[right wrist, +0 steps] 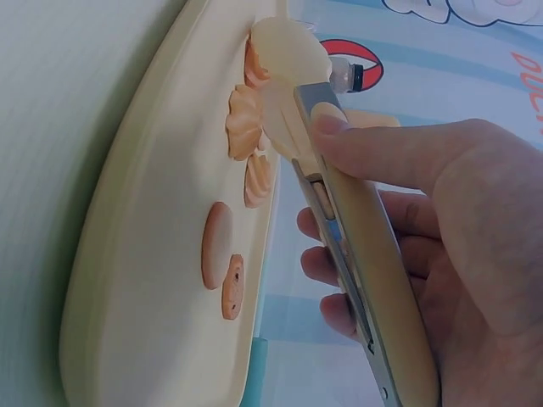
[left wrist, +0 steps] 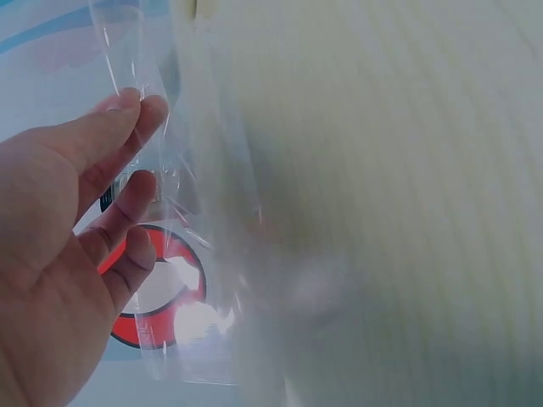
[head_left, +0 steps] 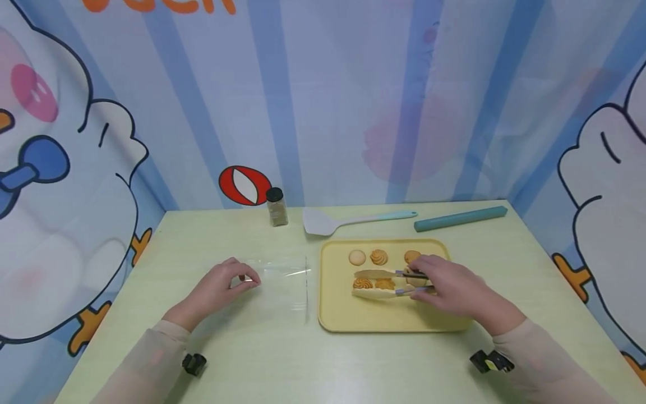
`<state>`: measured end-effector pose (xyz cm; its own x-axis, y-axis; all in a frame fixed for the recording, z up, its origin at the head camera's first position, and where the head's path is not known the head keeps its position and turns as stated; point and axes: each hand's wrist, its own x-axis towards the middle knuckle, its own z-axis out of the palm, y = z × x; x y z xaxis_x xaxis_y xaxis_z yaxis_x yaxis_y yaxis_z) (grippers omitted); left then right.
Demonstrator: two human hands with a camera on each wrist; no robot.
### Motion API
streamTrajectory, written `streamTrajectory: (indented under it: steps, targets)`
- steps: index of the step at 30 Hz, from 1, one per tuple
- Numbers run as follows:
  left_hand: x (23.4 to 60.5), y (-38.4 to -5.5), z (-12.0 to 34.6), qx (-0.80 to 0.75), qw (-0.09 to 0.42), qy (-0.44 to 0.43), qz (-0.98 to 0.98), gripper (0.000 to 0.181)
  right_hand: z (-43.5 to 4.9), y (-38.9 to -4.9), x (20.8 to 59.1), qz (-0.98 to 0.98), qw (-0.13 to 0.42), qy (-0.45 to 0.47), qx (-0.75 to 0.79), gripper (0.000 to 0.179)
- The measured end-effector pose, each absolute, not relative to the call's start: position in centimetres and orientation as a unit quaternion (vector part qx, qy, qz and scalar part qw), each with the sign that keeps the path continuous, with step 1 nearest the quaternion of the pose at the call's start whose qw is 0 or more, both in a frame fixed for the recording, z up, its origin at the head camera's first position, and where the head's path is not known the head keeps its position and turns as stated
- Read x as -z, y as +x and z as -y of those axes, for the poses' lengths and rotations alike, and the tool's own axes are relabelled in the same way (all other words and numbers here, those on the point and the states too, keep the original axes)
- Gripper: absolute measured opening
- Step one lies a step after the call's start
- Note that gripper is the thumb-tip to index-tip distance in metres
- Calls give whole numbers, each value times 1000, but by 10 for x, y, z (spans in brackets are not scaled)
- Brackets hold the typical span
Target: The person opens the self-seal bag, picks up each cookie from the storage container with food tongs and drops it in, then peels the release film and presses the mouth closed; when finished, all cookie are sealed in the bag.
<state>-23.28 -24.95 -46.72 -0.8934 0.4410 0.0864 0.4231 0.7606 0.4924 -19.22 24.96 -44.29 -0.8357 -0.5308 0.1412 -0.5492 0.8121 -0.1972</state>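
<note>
My left hand point(head_left: 222, 287) pinches the edge of a clear plastic bag point(head_left: 282, 294) between thumb and forefinger; the bag lies left of a yellow tray point(head_left: 343, 321). In the left wrist view the film point(left wrist: 182, 170) hangs from the fingertips. My right hand point(head_left: 451, 287) grips a pair of tongs point(head_left: 374, 274) over the tray. The tongs' two wide tips lie on either side of a swirl cookie point(head_left: 362, 284) and a ridged cookie point(head_left: 384, 284). Behind them sit a plain round cookie point(head_left: 356, 257), another swirl cookie point(head_left: 379, 257) and a brown cookie point(head_left: 412, 256). One more cookie is partly hidden by the right hand.
At the table's back stand a black-lidded spice jar point(head_left: 277, 207), a spatula point(head_left: 323, 222) with a pale blade, and a teal stick-like bar point(head_left: 460, 218). A printed cloth point(head_left: 333, 101) hangs behind the table.
</note>
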Motion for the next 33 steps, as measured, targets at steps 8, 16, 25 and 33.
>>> streamTrajectory:
  steps: [8, 16, 25, 33]
  targets:
    - [467, -233, 248, -263, 18, 217, -940, 13, -247, -192, 443, 946, 57, 297, -117, 37]
    - [470, -233, 248, -261, 13, 222, -939, 13, -248, -191, 437, 951, 20, 277, -134, 44]
    - [470, -233, 246, -250, 14, 224, -942, 12, -256, -191, 433, 951, 13, 274, -142, 45]
    - [470, -232, 244, -249, 26, 216, -944, 11, -253, -198, 431, 944, 31, 301, -133, 42]
